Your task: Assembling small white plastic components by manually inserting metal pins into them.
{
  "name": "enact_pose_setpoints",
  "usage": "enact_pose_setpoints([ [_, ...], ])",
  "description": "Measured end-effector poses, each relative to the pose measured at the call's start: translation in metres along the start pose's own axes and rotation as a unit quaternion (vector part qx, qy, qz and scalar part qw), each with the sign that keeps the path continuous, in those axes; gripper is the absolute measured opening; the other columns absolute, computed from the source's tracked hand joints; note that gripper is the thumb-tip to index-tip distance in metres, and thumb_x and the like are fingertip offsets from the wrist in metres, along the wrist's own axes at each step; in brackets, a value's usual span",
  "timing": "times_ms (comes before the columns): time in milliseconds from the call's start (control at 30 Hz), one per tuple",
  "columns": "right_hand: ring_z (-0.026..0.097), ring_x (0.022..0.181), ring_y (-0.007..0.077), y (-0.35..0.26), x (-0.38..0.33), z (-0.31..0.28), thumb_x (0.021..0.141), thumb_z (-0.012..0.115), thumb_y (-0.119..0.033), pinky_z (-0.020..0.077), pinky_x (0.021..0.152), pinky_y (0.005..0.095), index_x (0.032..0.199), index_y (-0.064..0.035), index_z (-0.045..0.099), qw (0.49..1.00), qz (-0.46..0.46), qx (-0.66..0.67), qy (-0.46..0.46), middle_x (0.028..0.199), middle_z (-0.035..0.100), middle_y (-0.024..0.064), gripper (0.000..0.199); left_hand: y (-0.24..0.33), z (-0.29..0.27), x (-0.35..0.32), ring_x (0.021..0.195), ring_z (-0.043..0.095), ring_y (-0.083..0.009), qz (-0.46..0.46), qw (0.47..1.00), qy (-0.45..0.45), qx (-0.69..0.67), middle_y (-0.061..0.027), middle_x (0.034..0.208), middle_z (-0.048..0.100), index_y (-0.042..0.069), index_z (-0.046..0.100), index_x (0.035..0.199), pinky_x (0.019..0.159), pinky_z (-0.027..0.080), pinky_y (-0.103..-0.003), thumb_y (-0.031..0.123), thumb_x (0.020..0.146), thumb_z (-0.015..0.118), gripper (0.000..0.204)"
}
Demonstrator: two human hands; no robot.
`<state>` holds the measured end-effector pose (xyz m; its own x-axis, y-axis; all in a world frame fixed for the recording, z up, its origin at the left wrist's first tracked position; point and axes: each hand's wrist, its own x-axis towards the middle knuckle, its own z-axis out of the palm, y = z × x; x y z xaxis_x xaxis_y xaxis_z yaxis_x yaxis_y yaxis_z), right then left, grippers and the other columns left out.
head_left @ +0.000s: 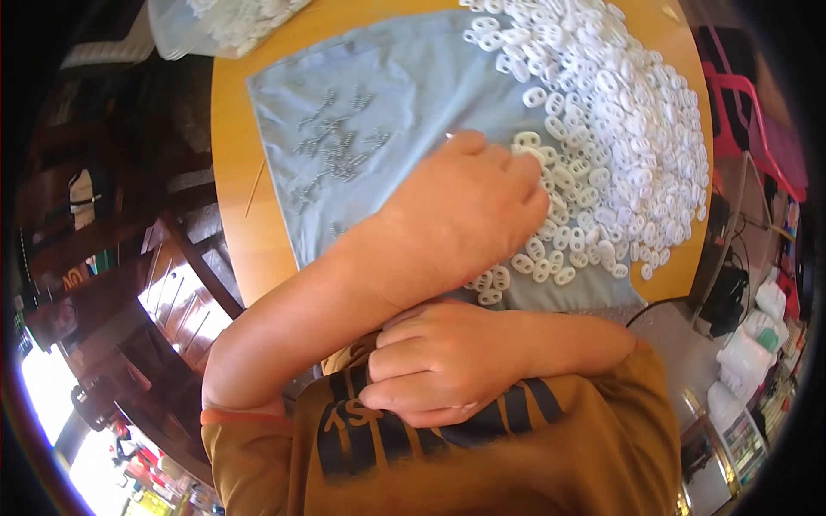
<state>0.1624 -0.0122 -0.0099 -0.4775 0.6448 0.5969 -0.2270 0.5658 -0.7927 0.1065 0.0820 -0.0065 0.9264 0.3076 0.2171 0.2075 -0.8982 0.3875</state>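
Note:
My left hand [471, 198] reaches across the blue-grey cloth [413, 77], back upward, beside the near-left edge of a pile of small white oval plastic pieces with two holes [637, 129]. Its fingers curl downward, and their tips are hidden; a tiny pale tip shows past the far knuckle. Below that wrist, my right hand [439, 361] is closed in front of my brown shirt, its fingers folded inward. Whatever it may hold is hidden. Several small metal springs [335, 155] lie scattered on the cloth's left part. Creamier white ovals [564, 181] lie close to my left hand.
A yellowish wooden table [237, 129] carries the cloth. At its far left corner stands a clear container [176, 30] with white pieces. A thin stick [255, 187] lies at the left edge. Beyond the right side is a pink chair [757, 129]; dark furniture [129, 215] fills the left.

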Motion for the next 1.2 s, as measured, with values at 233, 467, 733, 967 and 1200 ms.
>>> enact_pose_setpoints([
  [233,0.053,0.062,0.0194,-0.009,0.001,-0.012,0.071,0.064,-0.008,0.0435,0.055,0.0298,0.088,-0.0029,0.062,0.999,0.014,-0.026,0.021,0.074,0.054,0.0047,0.018,-0.006,-0.004,-0.020,0.059,0.049,-0.0191,0.020,0.995,0.102,-0.015,-0.0044,0.069,0.046,0.006,0.051,0.072,0.057,0.040,-0.030,0.007,0.065,0.057,0.009],
  [467,0.052,0.058,0.0164,-0.021,0.005,-0.048,0.074,0.059,0.002,0.0407,0.054,0.0265,0.099,0.0021,0.061,0.938,0.198,-0.160,0.235,0.074,0.059,0.0072,0.025,0.014,-0.042,-0.073,0.062,0.046,-0.0030,-0.367,0.661,0.178,-0.629,0.0015,0.073,0.053,0.002,0.056,0.081,0.054,0.039,-0.018,0.010,0.086,0.056,0.009],
  [733,0.055,0.068,0.0176,-0.017,0.016,-0.032,0.078,0.059,0.002,0.0434,0.061,0.0260,0.097,0.0011,0.060,0.938,0.248,-0.063,0.232,0.080,0.060,0.0097,0.019,0.020,-0.041,-0.089,0.062,0.047,-0.0031,-0.365,0.653,0.158,-0.644,0.0012,0.075,0.053,0.000,0.057,0.085,0.056,0.039,-0.018,0.008,0.087,0.055,0.008],
  [967,0.058,0.074,0.0144,-0.022,0.017,-0.029,0.079,0.059,0.004,0.0450,0.068,0.0240,0.094,0.0007,0.060,0.912,0.297,0.012,0.284,0.083,0.060,0.0088,0.016,0.030,-0.035,-0.095,0.067,0.049,-0.0048,-0.328,0.582,0.206,-0.715,-0.0004,0.081,0.054,0.000,0.057,0.092,0.060,0.040,-0.018,0.002,0.087,0.052,0.008],
  [1200,0.057,0.078,0.0140,-0.019,0.018,-0.022,0.080,0.059,0.003,0.0449,0.071,0.0236,0.095,0.0002,0.060,0.894,0.305,0.073,0.321,0.087,0.059,0.0085,0.015,0.033,-0.022,-0.099,0.073,0.050,-0.0081,-0.282,0.641,0.269,-0.661,-0.0038,0.087,0.054,-0.001,0.057,0.093,0.063,0.041,-0.020,-0.004,0.079,0.061,0.015],
])
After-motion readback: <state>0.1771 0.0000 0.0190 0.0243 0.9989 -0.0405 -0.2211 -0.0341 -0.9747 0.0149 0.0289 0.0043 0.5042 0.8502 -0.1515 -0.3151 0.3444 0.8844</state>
